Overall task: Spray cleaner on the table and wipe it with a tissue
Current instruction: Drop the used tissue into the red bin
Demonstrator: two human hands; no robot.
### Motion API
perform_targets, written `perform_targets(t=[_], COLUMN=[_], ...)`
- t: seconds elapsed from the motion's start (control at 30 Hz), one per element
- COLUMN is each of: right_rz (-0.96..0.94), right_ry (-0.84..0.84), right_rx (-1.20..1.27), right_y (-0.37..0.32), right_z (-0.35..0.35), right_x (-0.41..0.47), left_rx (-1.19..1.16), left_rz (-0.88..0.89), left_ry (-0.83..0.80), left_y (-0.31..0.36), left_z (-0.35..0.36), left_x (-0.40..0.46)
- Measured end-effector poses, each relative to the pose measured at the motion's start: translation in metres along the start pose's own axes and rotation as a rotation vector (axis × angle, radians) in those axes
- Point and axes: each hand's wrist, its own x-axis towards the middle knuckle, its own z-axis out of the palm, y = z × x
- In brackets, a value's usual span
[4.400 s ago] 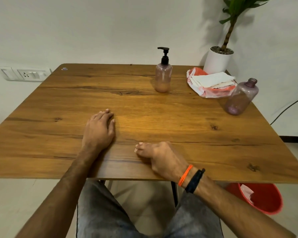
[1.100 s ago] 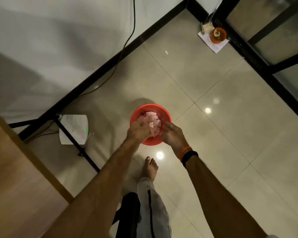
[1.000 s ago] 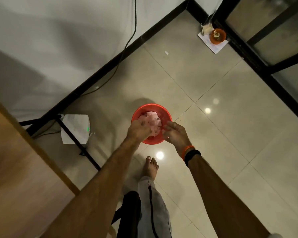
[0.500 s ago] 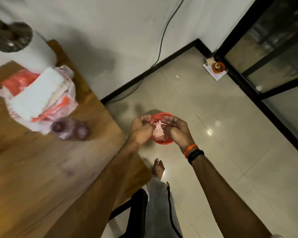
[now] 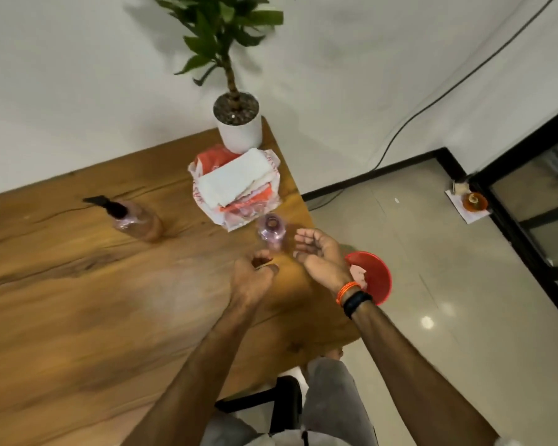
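Observation:
The wooden table (image 5: 78,317) fills the left of the head view. On it stand a pink pump bottle of cleaner (image 5: 132,218), a pack of white tissues (image 5: 236,185) in an orange-and-clear wrapper, and a capless purple bottle (image 5: 271,233). My left hand (image 5: 255,280) hovers over the table's right part, its fingers loosely curled and holding nothing. My right hand (image 5: 321,255) is cupped with the fingers apart, empty, just right of the purple bottle. A crumpled tissue (image 5: 356,273) lies in the red bin (image 5: 376,278) on the floor beside the table.
A potted plant in a white pot (image 5: 239,130) stands at the table's far right corner against the wall. A black cable (image 5: 432,101) runs down the wall to the tiled floor. A dark chair (image 5: 284,400) and my legs are below the table edge.
The view has swung from the floor bin back to the table. Both hands have lifted away from the bin and now hover over the table's right edge, and the tissue stays in the bin.

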Motion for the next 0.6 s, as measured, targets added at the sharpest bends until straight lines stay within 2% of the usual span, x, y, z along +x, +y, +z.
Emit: perform_targets(t=[0.13,0.33,0.6], right_rz=[-0.01,-0.023,0.011], right_ry=[0.021,0.046,0.092], right_rx=[-0.062,-0.097,-0.016], right_y=[-0.014,-0.025,-0.007], right_z=[0.022,0.025,-0.004], right_x=[0.006,0.007,0.01], left_rx=[-0.084,-0.056,-0.11], left_rz=[0.028,0.065,0.142], left_ry=[0.057,-0.087,-0.167], left_y=[0.012,0.024,0.042], left_z=[-0.022,-0.023,0.002], left_x=[0.008,0.018,0.001])
